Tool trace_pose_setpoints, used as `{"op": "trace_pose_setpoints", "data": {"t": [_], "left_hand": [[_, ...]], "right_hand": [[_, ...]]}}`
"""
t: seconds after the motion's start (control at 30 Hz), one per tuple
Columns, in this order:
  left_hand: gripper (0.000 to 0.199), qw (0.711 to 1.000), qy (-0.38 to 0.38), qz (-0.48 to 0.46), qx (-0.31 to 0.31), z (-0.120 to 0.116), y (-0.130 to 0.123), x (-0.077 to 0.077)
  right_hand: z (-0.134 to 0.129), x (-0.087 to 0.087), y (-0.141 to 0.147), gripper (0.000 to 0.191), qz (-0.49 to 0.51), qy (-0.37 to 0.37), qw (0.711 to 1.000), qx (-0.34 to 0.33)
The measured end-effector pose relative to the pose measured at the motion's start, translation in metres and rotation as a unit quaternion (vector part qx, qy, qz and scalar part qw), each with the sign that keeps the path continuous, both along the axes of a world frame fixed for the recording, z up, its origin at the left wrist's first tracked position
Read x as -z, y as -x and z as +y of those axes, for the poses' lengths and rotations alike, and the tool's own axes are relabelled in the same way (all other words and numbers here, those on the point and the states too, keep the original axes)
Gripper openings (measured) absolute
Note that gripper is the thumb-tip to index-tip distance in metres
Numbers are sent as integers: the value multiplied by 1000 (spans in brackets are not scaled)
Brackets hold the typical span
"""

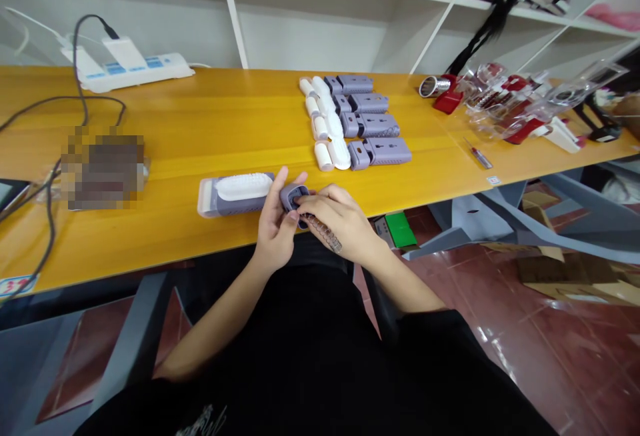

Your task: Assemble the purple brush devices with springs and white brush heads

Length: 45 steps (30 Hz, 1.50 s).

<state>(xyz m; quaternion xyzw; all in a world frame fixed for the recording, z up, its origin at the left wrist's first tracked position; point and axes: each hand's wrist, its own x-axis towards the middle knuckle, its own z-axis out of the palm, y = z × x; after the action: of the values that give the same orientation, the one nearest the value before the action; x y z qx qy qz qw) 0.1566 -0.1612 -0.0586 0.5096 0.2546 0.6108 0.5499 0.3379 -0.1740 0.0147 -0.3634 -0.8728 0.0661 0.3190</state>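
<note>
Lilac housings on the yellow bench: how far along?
One lilac unit with a white brush head looks assembled. Left hand and right hand grip a small lilac part. Still to do: four lilac housings lying apart from white pieces beside them.

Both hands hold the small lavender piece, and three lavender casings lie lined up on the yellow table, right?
No: the head view shows four lavender casings, not three, on the yellow table. The left hand and right hand hold the small lavender piece.
</note>
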Motion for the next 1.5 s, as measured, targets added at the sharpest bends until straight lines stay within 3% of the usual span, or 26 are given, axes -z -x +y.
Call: {"op": "trace_pose_setpoints", "data": {"t": [0.23, 0.43, 0.7, 1.17, 1.5], "left_hand": [[80, 999, -12, 25, -20, -3, -1, -2], [78, 996, -55, 53, -41, -4, -1, -3], [80, 978, -186, 79, -51, 5, -1, 16], [80, 972, -207, 86, -66, 7, -3, 21], [80, 963, -221, 135, -76, 7, 1, 22]], "right_hand": [[0, 2, 2, 22, -19, 1, 1000, 0], [5, 4, 2, 13, 10, -29, 999, -42], [8, 8, -1, 6, 30, -8, 998, -56], [6, 1, -4, 8, 57, 15, 995, -76], [7, 6, -4, 5, 72, 25, 993, -86]]}}
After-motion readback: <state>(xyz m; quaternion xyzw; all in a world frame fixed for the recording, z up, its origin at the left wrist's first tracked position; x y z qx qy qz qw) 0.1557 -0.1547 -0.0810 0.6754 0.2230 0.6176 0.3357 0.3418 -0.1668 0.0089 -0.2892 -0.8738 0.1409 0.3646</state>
